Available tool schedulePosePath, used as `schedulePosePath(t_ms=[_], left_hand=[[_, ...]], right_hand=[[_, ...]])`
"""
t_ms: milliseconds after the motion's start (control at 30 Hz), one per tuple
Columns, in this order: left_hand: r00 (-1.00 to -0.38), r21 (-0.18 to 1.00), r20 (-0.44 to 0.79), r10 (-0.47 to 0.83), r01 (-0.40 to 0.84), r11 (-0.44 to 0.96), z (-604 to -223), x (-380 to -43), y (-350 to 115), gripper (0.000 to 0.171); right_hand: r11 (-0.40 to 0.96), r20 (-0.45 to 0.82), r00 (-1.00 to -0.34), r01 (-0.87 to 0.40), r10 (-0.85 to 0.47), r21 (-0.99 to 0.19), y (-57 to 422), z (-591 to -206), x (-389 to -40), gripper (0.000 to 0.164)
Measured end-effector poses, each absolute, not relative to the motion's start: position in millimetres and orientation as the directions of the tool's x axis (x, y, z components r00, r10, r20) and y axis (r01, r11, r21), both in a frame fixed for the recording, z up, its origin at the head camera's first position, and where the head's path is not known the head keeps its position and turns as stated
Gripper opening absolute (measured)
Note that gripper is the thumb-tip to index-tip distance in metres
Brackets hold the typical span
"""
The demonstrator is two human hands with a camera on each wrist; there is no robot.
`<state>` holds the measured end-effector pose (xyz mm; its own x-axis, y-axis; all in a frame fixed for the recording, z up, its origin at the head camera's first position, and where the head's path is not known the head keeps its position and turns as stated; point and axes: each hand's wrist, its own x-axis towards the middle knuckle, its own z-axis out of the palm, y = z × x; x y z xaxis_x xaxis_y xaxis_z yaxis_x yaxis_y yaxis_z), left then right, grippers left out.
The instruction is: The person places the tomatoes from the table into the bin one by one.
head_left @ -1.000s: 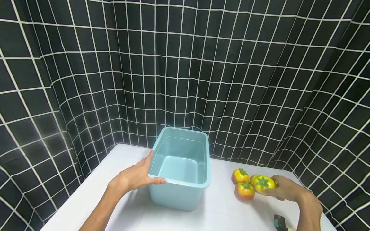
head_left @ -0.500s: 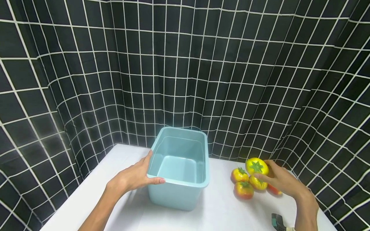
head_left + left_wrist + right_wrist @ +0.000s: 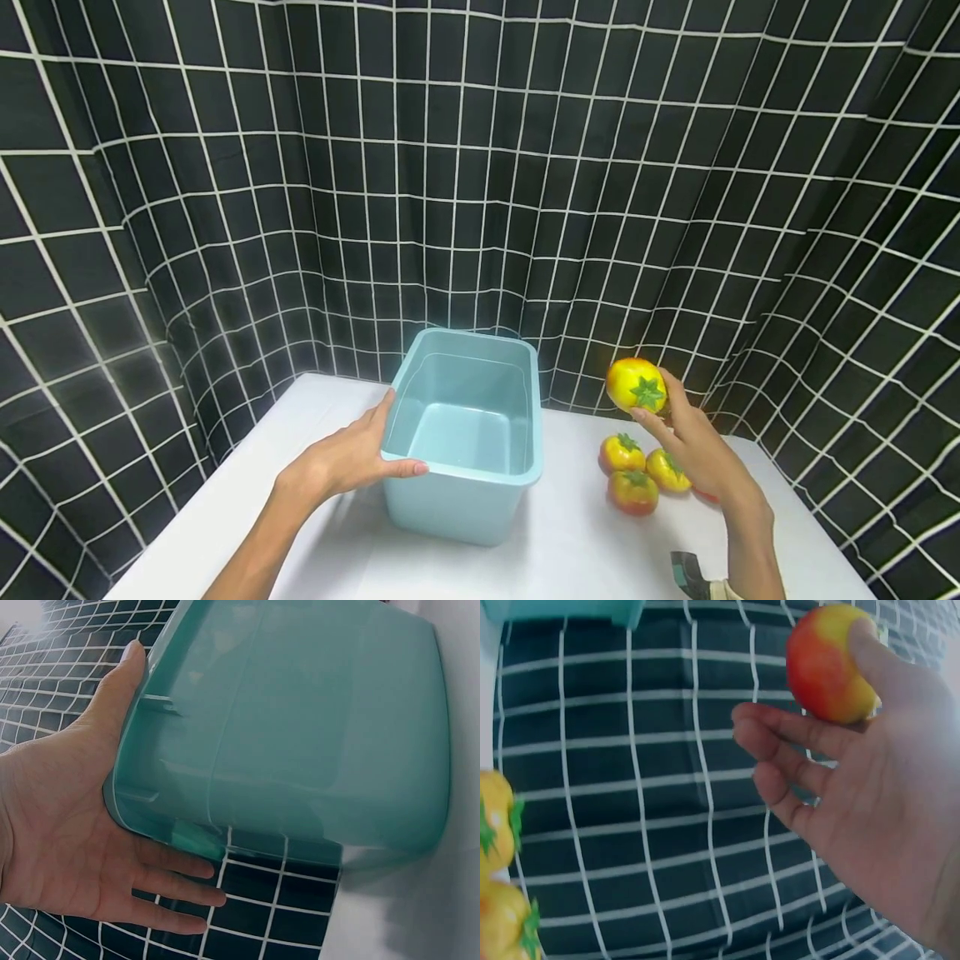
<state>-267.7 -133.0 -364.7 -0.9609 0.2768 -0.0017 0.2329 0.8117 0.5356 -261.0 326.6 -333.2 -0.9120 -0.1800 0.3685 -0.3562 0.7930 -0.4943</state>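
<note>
Right hand (image 3: 697, 446) — pinching one yellow-red fruit (image 3: 633, 385) in mid-air, right of one light-blue bin (image 3: 457, 510) | left hand (image 3: 348, 454) — resting, thumb and fingers apart, against the bin's corner | four more fruits (image 3: 664, 471) lying on white table (image 3: 570, 525), one partly hidden

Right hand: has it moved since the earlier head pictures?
Yes: against the blue bin, the right hand has moved up and leftward in the picture, nearer the bin, with a fruit.

Looking forward and down from the head, peering closer from each wrist, sharing the plastic tub (image 3: 457, 505) across all three.
</note>
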Motion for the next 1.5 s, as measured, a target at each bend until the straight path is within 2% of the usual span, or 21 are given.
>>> schedulePosePath(t_ms=[300, 467, 600, 667, 767, 1167, 1400, 1500], left_hand=[[-0.962, 0.529, 0.015, 0.274, 0.241, 0.814, -364, -267, -132, 0.137], [-0.962, 0.539, 0.021, 0.273, 0.241, 0.807, -364, -268, -131, 0.137], [-0.961, 0.553, 0.026, 0.276, 0.244, 0.797, -365, -270, -130, 0.137], [-0.961, 0.551, 0.029, 0.275, 0.245, 0.797, -365, -270, -129, 0.137], [-0.96, 0.549, 0.036, 0.279, 0.252, 0.797, -365, -270, -129, 0.136], [-0.96, 0.546, 0.03, 0.279, 0.25, 0.799, -364, -269, -129, 0.136], [-0.965, 0.536, 0.011, 0.262, 0.226, 0.813, -365, -267, -131, 0.137], [-0.966, 0.535, 0.01, 0.259, 0.224, 0.815, -366, -267, -132, 0.137]], right_hand=[[0.762, 0.374, -0.875, -0.462, -0.308, -0.454, 268, -345, -270, 0.066], [0.746, 0.319, -0.88, -0.47, -0.353, -0.472, 235, -356, -273, 0.07], [0.779, 0.345, -0.853, -0.507, -0.392, -0.369, 219, -364, -272, 0.068], [0.807, 0.364, -0.837, -0.518, -0.41, -0.284, 216, -367, -271, 0.066], [0.836, 0.334, -0.851, -0.493, -0.405, -0.242, 216, -368, -269, 0.063], [0.84, 0.305, -0.873, -0.464, -0.381, -0.281, 220, -364, -264, 0.058], [0.859, 0.239, -0.914, -0.394, -0.328, -0.327, 230, -357, -259, 0.07], [0.86, 0.25, -0.911, -0.398, -0.328, -0.321, 234, -354, -258, 0.068]])
